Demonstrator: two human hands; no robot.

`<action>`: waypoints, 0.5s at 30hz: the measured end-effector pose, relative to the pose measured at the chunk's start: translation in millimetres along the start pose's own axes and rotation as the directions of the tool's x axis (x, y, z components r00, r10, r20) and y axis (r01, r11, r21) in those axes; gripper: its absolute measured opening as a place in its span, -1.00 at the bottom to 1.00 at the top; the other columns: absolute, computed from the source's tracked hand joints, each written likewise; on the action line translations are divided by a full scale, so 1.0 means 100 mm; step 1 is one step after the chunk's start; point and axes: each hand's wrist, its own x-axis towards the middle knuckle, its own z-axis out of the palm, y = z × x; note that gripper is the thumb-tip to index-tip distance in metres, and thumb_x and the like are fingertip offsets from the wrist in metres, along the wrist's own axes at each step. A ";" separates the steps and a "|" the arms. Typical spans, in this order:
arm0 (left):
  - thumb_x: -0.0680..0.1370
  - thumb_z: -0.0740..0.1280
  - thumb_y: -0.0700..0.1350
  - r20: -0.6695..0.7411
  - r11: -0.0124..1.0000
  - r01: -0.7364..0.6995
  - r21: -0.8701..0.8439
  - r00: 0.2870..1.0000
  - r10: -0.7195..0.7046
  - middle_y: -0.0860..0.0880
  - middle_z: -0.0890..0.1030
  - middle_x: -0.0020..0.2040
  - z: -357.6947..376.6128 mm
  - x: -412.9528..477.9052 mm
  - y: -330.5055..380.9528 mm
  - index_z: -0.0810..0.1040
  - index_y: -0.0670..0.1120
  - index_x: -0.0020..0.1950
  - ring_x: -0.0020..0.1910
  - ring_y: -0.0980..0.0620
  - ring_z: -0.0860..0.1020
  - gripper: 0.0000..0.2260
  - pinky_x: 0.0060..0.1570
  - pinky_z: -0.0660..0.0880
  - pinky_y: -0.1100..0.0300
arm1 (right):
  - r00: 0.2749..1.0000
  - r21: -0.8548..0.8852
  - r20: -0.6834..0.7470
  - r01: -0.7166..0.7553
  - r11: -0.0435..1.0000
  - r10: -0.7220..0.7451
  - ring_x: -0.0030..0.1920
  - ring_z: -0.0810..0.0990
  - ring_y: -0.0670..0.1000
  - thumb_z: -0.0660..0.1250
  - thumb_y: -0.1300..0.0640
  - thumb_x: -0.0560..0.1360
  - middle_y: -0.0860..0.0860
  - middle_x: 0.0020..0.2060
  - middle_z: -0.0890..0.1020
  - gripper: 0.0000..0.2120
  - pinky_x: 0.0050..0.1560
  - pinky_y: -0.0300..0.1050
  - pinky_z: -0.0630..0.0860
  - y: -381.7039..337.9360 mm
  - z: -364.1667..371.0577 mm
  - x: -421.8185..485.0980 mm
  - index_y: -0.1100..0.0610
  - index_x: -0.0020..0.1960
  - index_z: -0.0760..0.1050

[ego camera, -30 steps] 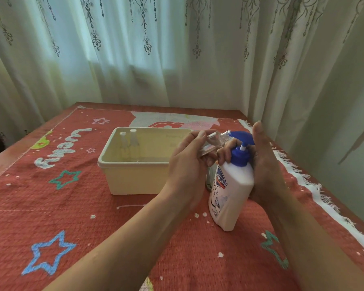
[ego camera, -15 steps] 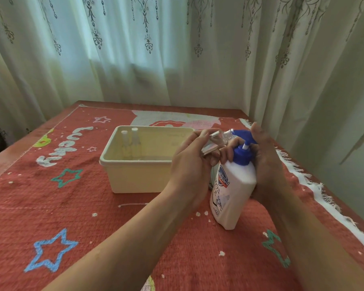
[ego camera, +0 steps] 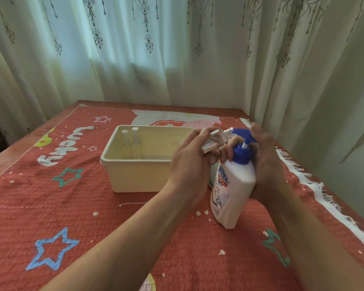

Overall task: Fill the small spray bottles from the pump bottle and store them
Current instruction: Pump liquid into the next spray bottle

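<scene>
A white pump bottle [ego camera: 231, 190] with a blue pump head stands tilted on the red cloth, right of centre. My right hand [ego camera: 265, 162] wraps its neck and upper body from the right. My left hand [ego camera: 191, 162] pinches a small clear spray bottle [ego camera: 215, 137], held slanted with its open neck right at the blue pump spout. Two small capped spray bottles [ego camera: 131, 143] stand upright in the far left corner of a cream plastic box [ego camera: 135, 175].
The red patterned cloth [ego camera: 72, 206] with stars covers the table; its white fringe runs along the right edge [ego camera: 315, 185]. Pale curtains [ego camera: 156, 49] hang close behind and to the right. A dark object is partly hidden between the box and the pump bottle.
Both hands with the two bottles have stayed almost still; the small bottle's neck has stayed at the pump spout. The view has shifted slightly.
</scene>
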 end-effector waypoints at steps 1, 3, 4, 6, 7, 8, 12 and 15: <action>0.65 0.20 -0.24 0.001 1.000 0.002 0.002 1.000 -0.002 -0.10 0.55 -0.29 -0.01 0.00 -0.01 0.57 -0.25 0.03 -0.41 0.04 0.44 -0.84 -0.37 0.40 0.25 | 1.000 0.013 -0.011 0.008 1.000 -0.008 -0.27 0.54 0.09 0.25 -0.29 0.48 0.20 -0.33 0.55 -0.46 -0.06 0.02 0.47 -0.01 0.01 0.00 0.18 -0.35 0.50; 0.65 0.20 -0.25 -0.001 1.000 -0.002 -0.001 1.000 0.002 -0.10 0.55 -0.30 -0.02 0.01 -0.04 0.58 -0.22 -0.02 -0.41 0.02 0.44 -0.83 -0.30 0.35 0.19 | 0.999 0.052 -0.019 0.030 0.998 -0.029 -0.31 0.54 0.08 0.16 -0.14 0.53 0.16 -0.39 0.54 -0.52 -0.09 0.00 0.45 -0.02 0.02 -0.01 0.14 -0.40 0.52; 0.65 0.20 -0.25 -0.005 1.000 -0.003 -0.004 1.000 0.003 -0.10 0.56 -0.31 -0.02 0.01 -0.05 0.58 -0.22 -0.04 -0.41 0.02 0.44 -0.82 -0.27 0.33 0.17 | 0.999 0.058 -0.021 0.035 0.998 -0.033 -0.31 0.53 0.09 0.15 -0.12 0.54 0.16 -0.40 0.54 -0.53 -0.09 0.01 0.45 -0.02 0.02 -0.01 0.13 -0.41 0.52; 0.64 0.20 -0.26 -0.016 1.000 -0.008 -0.010 1.000 0.008 -0.10 0.56 -0.31 -0.02 0.02 -0.05 0.58 -0.21 -0.07 -0.40 0.01 0.44 -0.81 -0.26 0.34 0.17 | 0.999 0.020 -0.018 0.029 0.999 -0.029 -0.27 0.53 0.13 0.20 -0.21 0.54 0.20 -0.34 0.55 -0.49 -0.06 0.05 0.45 0.01 0.01 -0.01 0.16 -0.37 0.52; 0.64 0.20 -0.27 -0.020 1.000 -0.011 -0.010 1.000 0.011 -0.11 0.54 -0.31 -0.01 0.03 -0.04 0.58 -0.22 -0.08 -0.40 0.01 0.44 -0.81 -0.29 0.36 0.19 | 1.000 -0.002 -0.015 0.023 1.000 -0.023 -0.24 0.53 0.15 0.26 -0.31 0.51 0.22 -0.32 0.55 -0.44 -0.04 0.06 0.46 0.02 0.01 -0.01 0.17 -0.35 0.52; 0.64 0.20 -0.27 -0.018 1.000 -0.013 -0.009 1.000 0.013 -0.13 0.52 -0.30 -0.01 0.03 -0.03 0.57 -0.23 -0.06 -0.41 0.01 0.42 -0.82 -0.34 0.38 0.21 | 1.000 -0.008 -0.011 0.015 1.000 -0.015 -0.21 0.53 0.16 0.32 -0.41 0.44 0.22 -0.30 0.55 -0.37 -0.01 0.07 0.47 0.02 0.00 -0.01 0.19 -0.32 0.51; 0.64 0.20 -0.26 -0.001 1.000 -0.021 -0.008 1.000 0.021 -0.17 0.47 -0.25 0.00 0.03 -0.01 0.54 -0.29 0.06 -0.37 -0.01 0.37 -0.84 -0.41 0.41 0.25 | 1.000 -0.003 0.002 -0.004 1.000 0.004 -0.19 0.54 0.16 0.36 -0.56 0.27 0.22 -0.28 0.55 -0.25 0.06 0.10 0.49 0.03 -0.02 0.00 0.20 -0.30 0.51; 0.63 0.20 -0.26 -0.003 1.000 -0.022 -0.006 1.000 0.022 -0.15 0.49 -0.26 0.00 0.03 -0.02 0.55 -0.28 0.05 -0.38 0.00 0.37 -0.85 -0.40 0.40 0.26 | 1.000 -0.035 -0.002 -0.005 0.999 0.005 -0.22 0.54 0.14 0.29 -0.40 0.43 0.19 -0.29 0.57 -0.41 0.01 0.11 0.45 0.01 -0.01 0.00 0.15 -0.33 0.53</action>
